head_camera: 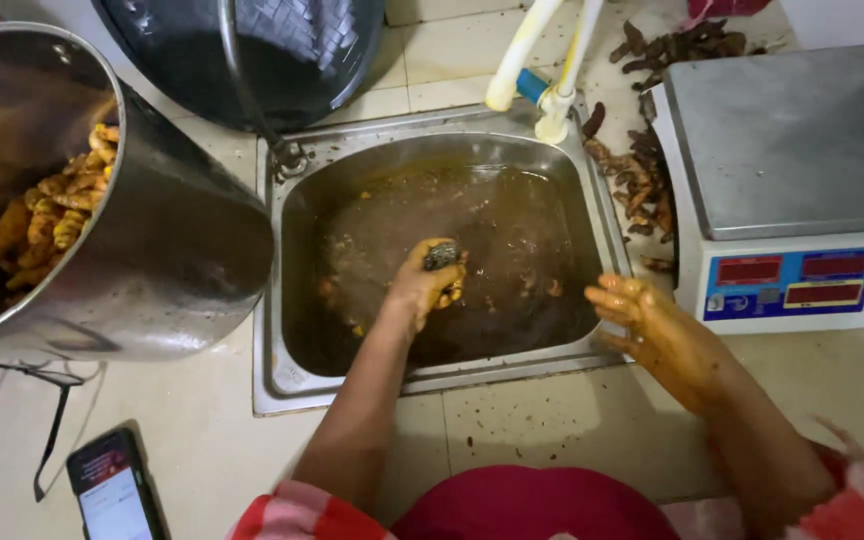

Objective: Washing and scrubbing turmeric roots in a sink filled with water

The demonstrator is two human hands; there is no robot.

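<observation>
Left hand [424, 285] is down in the sink [607, 215], its grip closed round a small dark scrubber [442, 256] just over the murky brown water [512, 235], while the right hand [657, 330] hovers at the sink's front-right rim, fingers loosely spread, slick with yellow-brown and holding nothing. Slippery fingers could lose that scrubber into the water, and drips from the right hand could foul the weighing scale [792, 150] just beside it. The water hides whatever lies on the bottom, and the big steel pot [167, 250] of yellow roots [57, 215] is cut off at the left.
</observation>
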